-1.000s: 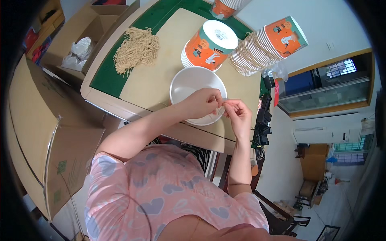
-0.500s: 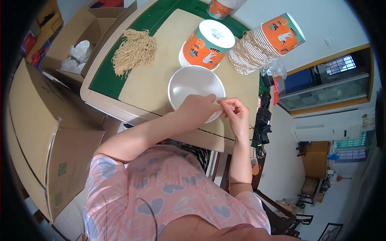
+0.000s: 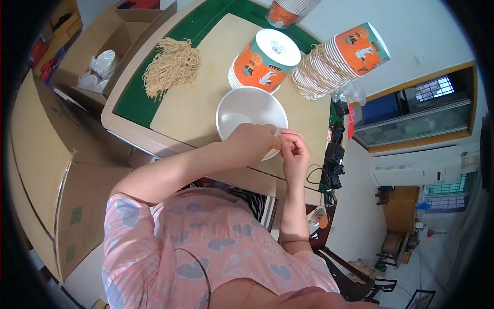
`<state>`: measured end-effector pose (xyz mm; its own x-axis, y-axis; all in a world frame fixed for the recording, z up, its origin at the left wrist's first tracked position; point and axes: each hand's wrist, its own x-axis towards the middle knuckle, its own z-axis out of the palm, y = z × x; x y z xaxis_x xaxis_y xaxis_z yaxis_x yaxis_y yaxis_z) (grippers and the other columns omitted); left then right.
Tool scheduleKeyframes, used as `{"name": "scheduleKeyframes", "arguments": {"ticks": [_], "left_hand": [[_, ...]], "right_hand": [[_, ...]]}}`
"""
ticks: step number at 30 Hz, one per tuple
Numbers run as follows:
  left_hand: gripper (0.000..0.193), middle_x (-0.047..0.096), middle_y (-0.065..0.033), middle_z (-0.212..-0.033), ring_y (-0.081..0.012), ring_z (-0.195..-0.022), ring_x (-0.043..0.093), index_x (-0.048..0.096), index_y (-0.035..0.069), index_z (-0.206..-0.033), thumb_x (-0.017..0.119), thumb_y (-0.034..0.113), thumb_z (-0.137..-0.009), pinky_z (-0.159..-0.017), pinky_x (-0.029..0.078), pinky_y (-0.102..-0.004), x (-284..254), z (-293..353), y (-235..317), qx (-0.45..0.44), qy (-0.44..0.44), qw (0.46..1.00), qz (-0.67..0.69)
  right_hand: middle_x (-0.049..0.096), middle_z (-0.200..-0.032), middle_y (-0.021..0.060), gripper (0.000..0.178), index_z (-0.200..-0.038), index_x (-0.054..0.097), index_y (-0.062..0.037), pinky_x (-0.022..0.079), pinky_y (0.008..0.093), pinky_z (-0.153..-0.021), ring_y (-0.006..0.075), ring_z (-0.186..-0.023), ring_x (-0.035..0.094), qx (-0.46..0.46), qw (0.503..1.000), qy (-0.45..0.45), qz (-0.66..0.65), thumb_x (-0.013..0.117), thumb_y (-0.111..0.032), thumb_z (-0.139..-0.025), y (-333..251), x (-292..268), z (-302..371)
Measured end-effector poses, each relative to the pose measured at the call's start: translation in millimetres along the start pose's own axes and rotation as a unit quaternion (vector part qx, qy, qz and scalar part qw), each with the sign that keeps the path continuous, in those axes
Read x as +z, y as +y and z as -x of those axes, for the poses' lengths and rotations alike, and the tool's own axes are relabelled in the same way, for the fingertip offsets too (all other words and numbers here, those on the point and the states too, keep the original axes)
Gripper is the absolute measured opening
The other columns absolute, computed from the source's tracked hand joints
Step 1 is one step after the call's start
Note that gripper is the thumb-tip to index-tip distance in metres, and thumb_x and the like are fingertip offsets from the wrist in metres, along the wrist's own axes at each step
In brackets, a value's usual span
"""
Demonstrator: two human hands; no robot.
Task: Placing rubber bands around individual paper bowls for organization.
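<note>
A paper bucket (image 3: 251,105), white inside with orange showing outside, stands mouth up near the table's front edge. My left hand (image 3: 253,141) reaches across its opening, fingers closed in a pinch by the right side of the rim. Just outside that side, my right hand (image 3: 295,153) is closed too, thumb against fingertips and close to the left fingers. Whatever lies between the fingertips is too small and hidden to make out. Behind stands an upside-down stack of printed orange paper buckets (image 3: 266,64). A loose heap of beige cords (image 3: 173,68) lies to the left.
At the right, a long leaning stack of buckets (image 3: 334,62) has beige cords along it. Another stack (image 3: 286,13) stands at the far edge. Black adapters and cables (image 3: 334,157) line the table's right edge. Open cardboard boxes (image 3: 77,170) stand at the left.
Both hands stay pinched at the bucket's right rim, shifting only slightly. My right forearm has moved a little left. The bucket and stacks keep their places, with a small shift of the whole view.
</note>
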<state>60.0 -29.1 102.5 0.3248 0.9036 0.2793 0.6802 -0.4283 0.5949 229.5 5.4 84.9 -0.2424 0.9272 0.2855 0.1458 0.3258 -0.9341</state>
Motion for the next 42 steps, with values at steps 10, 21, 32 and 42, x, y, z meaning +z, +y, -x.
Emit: {"name": "scheduleKeyframes", "arguments": {"ticks": [10, 21, 32, 42], "left_hand": [[0.019, 0.062, -0.0109, -0.088, -0.0263, -0.076, 0.065, 0.065, 0.009, -0.095, 0.063, 0.009, -0.076, -0.062, 0.051, -0.0381, 5, -8, 4, -0.026, -0.008, 0.999, 0.018], [0.016, 0.061, -0.0011, -0.076, -0.0055, -0.051, 0.044, 0.066, 0.003, -0.087, 0.062, 0.018, -0.084, -0.044, 0.032, -0.0208, -9, -21, -11, -0.318, -0.122, 0.759, 0.554], [0.011, 0.055, 0.0008, -0.063, -0.0051, -0.051, 0.045, 0.068, 0.002, -0.084, 0.068, 0.013, -0.081, -0.043, 0.033, -0.0209, -6, -20, -14, -0.278, -0.077, 0.802, 0.523], [0.011, 0.060, -0.0021, -0.068, -0.0071, -0.054, 0.047, 0.069, 0.001, -0.079, 0.069, 0.011, -0.076, -0.047, 0.037, -0.0233, -4, -18, -10, -0.253, -0.047, 0.836, 0.485]], "right_hand": [[0.058, -0.097, 0.0013, 0.008, -0.086, 0.065, -0.0030, 0.034, 0.0151, -0.055, 0.0016, -0.060, 0.040, -0.029, 0.996, -0.021, 0.078, 0.064, 0.004, -0.083, 0, -5, -3], [0.057, -0.107, 0.0072, 0.009, -0.095, 0.065, 0.0017, 0.045, 0.0190, -0.063, 0.0078, -0.077, 0.054, -0.059, 0.987, 0.143, 0.040, 0.059, 0.002, -0.087, 5, 21, 24], [0.059, -0.106, 0.0086, 0.019, -0.104, 0.066, 0.0009, 0.046, 0.0212, -0.066, 0.0098, -0.077, 0.055, -0.117, 0.978, 0.107, 0.136, 0.055, 0.003, -0.089, 5, 18, 31], [0.062, -0.095, 0.0056, 0.015, -0.098, 0.066, 0.0009, 0.044, 0.0180, -0.060, 0.0066, -0.069, 0.054, 0.020, 0.999, 0.042, -0.016, 0.060, 0.006, -0.086, -3, 2, 18]]}}
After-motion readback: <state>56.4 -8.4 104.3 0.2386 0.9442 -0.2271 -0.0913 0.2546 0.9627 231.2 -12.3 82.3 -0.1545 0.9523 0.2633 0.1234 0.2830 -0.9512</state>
